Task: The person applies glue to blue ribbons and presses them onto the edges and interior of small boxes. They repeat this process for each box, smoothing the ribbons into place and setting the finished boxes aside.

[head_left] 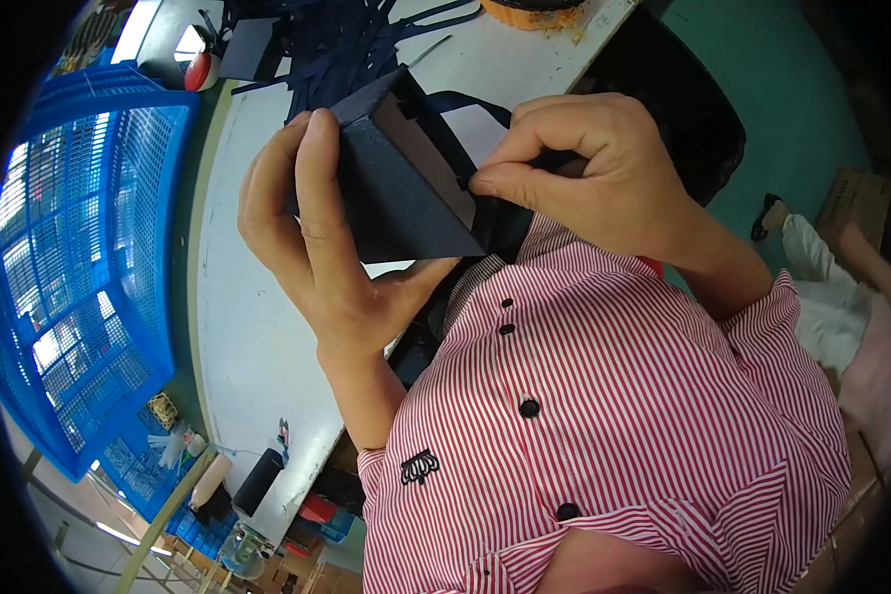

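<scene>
A dark navy box (391, 183) with an open side and a pale inner face is tilted in my left hand (317, 218). The fingers of that hand wrap round its left side, and the thumb reaches under its lower edge. At the box's right edge, my right hand (589, 173) pinches a dark strip or flap between thumb and forefinger; its exact shape is partly hidden. Behind the box lies a heap of dark blue ribbons (342, 49) on the white table.
Blue plastic baskets (94, 257) stand left of the white table (257, 317). An orange round container (535, 14) sits at the top edge. A black roll (257, 482) and small pliers (283, 436) lie lower left. Another person's leg (832, 317) shows at right.
</scene>
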Tool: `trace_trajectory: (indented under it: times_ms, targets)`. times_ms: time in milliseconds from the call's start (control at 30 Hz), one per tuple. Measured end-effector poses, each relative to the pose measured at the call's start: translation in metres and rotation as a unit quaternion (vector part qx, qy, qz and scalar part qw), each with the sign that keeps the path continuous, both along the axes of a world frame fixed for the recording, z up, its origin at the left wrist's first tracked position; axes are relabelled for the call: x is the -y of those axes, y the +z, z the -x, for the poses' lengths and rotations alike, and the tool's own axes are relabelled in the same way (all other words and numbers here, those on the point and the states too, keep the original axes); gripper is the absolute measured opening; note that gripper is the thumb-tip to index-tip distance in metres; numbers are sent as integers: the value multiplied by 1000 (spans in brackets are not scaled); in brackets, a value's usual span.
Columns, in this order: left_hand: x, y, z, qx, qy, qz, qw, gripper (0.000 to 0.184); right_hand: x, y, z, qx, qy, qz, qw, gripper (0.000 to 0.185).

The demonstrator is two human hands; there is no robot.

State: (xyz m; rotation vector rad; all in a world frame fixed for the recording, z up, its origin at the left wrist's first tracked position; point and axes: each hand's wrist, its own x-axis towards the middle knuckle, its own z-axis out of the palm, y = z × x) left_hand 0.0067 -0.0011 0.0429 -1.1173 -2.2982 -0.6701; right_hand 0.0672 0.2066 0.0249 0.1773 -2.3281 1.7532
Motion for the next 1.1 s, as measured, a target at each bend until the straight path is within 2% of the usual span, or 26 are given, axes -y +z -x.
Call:
trace_trajectory:
  times_ms: [100,200,300,400,500,600,633,733,833,933,1067,1100]
  targets:
    - [-3,3,-3,-3,4,12,1000,110,2,-2,1,-17,-11,-2,1000,11]
    - [-6,1,-4,-4,-2,8,1000,107,5,-4,1,20,-14,-15,1000,13]
    - [-8,-3,-5,0,-4,-4,1000,105,6,6,2,67,-17,-57,996,16]
    - [-10,-10,-5,11,8,22,1000,102,9,0,9,178,-14,-29,984,19]
    - [-8,-21,-5,33,31,39,998,104,14,-25,13,134,-11,-62,989,18]
    - [-4,-20,-4,75,45,-3,996,106,0,-31,20,110,78,51,990,18]
    - [-1,-21,-4,76,44,-10,996,107,-5,-19,19,169,110,72,977,17]
    - [4,-24,0,75,37,-27,996,107,-7,-13,21,191,124,151,962,19]
    - [3,-22,0,70,35,-33,996,105,2,-17,23,95,97,49,990,19]
    - [0,-21,-1,76,33,-32,996,106,12,-21,24,-8,33,-171,985,18]
    - [3,-29,-6,116,47,-43,991,109,13,-25,25,25,56,-141,988,19]
    - [3,-30,-9,132,51,-52,989,110,11,-26,25,-47,32,-145,988,20]
